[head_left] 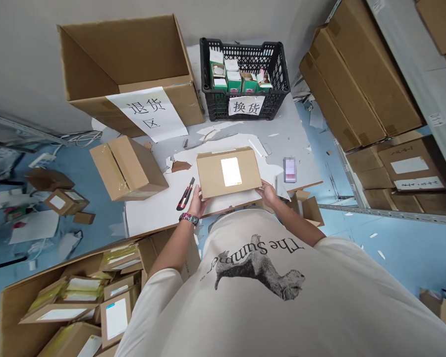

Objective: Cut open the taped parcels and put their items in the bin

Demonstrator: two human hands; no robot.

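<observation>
Between my two hands is a flat brown cardboard box (211, 179) with a white label (231, 171) on its top. It is over the front part of the white table (148, 218). My left hand (197, 202), with a patterned band at the wrist, grips the box's near left corner. At the near right corner, my right hand (268, 192) holds the box, its fingers partly hidden by it. A red and black utility knife (186, 194) lies on the table just left of my left hand, blade out. To the right lies a phone (290, 169) with its screen lit.
A taped carton (128, 168) stands at the table's left. Behind are a big open carton (134, 106) with a paper sign and a black crate (245, 106) holding small green-white boxes. A carton of parcels (13, 317) is at lower left; shelves with boxes (357, 94) rise at right.
</observation>
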